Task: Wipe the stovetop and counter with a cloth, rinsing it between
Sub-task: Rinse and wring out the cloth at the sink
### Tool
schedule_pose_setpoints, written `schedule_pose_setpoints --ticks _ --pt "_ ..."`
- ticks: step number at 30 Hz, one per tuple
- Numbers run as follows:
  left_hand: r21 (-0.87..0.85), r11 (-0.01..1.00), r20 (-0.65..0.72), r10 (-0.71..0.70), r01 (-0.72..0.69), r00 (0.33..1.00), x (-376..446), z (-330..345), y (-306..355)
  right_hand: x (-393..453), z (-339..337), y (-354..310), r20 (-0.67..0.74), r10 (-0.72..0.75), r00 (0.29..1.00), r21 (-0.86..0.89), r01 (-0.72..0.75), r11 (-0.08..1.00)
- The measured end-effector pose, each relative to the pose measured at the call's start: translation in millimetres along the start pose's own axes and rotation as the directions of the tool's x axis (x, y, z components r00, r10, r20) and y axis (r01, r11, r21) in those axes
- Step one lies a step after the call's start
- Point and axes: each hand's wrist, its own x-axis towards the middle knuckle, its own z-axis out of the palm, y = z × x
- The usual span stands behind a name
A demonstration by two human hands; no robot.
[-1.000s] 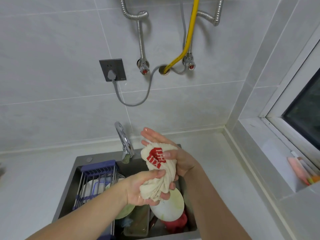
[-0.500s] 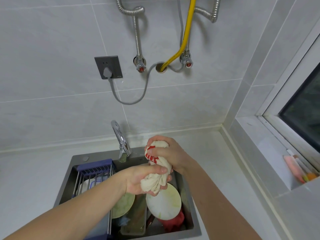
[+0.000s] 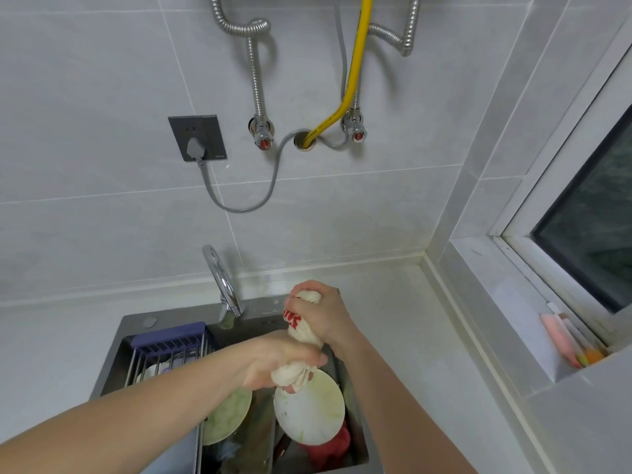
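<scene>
Above the sink (image 3: 113, 367), both hands wring a cream cloth (image 3: 302, 336) with a red print. At its upper end the right hand (image 3: 321, 313) has its grip clenched around the cloth, while the left hand (image 3: 273, 360) grasps the lower end, fingers wrapped tight. Its twisted tail hangs just over a white plate (image 3: 309, 410) in the basin, beside a greenish plate (image 3: 227, 415). A chrome faucet (image 3: 222, 285) stands behind, and a wire rack (image 3: 167, 354) sits at the sink's left. Pale bench (image 3: 410, 336) surrounds the sink.

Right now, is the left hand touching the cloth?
Touching. The head view shows the left hand closed around the lower end of the twisted cloth, above the sink.
</scene>
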Motion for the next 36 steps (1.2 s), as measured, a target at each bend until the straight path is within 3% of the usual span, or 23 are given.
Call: schedule_pose_setpoints --ticks 4,9,14,18,22,23,25,27,28,30,31,33,36 --pt "0.112 0.994 -0.270 0.018 0.012 0.963 18 6 -13 5 15 19 -0.010 -0.064 0.998 -0.229 0.060 0.972" --pt "0.324 0.944 -0.388 0.079 0.056 0.918 39 2 -24 12 30 33 -0.079 -0.076 0.994 -0.306 0.048 0.951" --pt "0.443 0.893 -0.535 0.192 0.080 0.823 62 1 -53 16 48 51 -0.151 -0.029 0.988 -0.372 -0.030 0.928" --pt "0.542 0.836 -0.463 0.206 0.091 0.862 63 -4 -63 13 49 63 -0.143 0.002 0.990 -0.322 -0.048 0.945" --pt "0.261 0.965 -0.263 0.094 -0.023 0.960 42 -22 -61 6 32 56 0.029 0.056 0.998 -0.243 -0.047 0.969" --pt "0.201 0.979 -0.177 0.073 -0.037 0.981 33 -29 -59 0 24 53 0.105 0.031 0.994 -0.258 -0.003 0.966" --pt "0.113 0.993 -0.002 0.023 -0.022 1.000 17 -47 -53 -9 8 47 0.218 -0.159 0.963 -0.424 0.240 0.873" --pt "0.097 0.995 0.099 -0.031 0.022 0.995 1 -63 -42 -16 -9 47 0.300 -0.457 0.838 -0.612 0.536 0.581" --pt "0.096 0.995 0.133 -0.040 0.028 0.990 -6 -70 -37 -17 -15 47 0.371 -0.588 0.718 -0.657 0.651 0.380" --pt "0.092 0.995 0.232 -0.058 0.037 0.971 -16 -79 -27 -15 -21 47 0.547 -0.693 0.469 -0.621 0.782 0.039" --pt "0.120 0.992 0.294 -0.081 0.047 0.952 -20 -80 -22 -11 -21 47 0.619 -0.685 0.383 -0.585 0.807 -0.078" --pt "0.183 0.981 0.417 -0.139 0.067 0.898 -22 -77 -18 -3 -18 45 0.699 -0.657 0.282 -0.523 0.828 -0.201" --pt "0.128 0.987 0.520 -0.147 0.094 0.841 -18 -67 -23 6 -16 34 0.716 -0.680 0.158 -0.431 0.866 -0.254"
